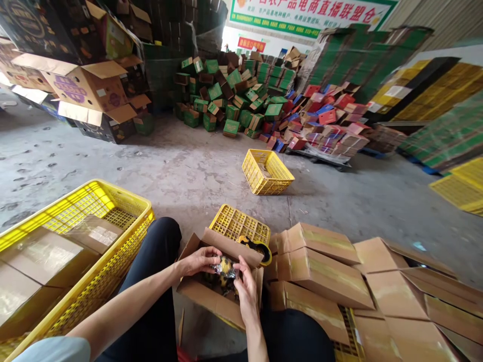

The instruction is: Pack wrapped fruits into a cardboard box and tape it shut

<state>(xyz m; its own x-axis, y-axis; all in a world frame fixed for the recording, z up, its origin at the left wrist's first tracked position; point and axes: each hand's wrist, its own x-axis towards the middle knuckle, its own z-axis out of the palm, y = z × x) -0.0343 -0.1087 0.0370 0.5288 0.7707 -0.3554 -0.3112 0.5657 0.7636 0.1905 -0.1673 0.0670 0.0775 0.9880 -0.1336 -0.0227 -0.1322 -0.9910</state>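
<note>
Between my two hands is a shiny clear-wrapped bundle [225, 266], yellow with dark patches; what it is exactly I cannot make out. My left hand [202, 260] pinches its left end, and my right hand [245, 287] has fingers curled at its right end. Both hands are over an open cardboard box [219, 301] between my knees. More yellow and dark stuff shows inside, partly hidden by my hands. A black and yellow tape dispenser [260, 247] lies by the box's far right corner, on an upturned yellow crate [239, 223].
At the left stands a large yellow crate [124, 201] holding taped cartons [41, 261]. Several cardboard cartons [320, 269] crowd the right side. Another yellow crate [268, 173] stands on the concrete floor ahead. Farther back are heaps of green boxes [231, 127] and red boxes [327, 116].
</note>
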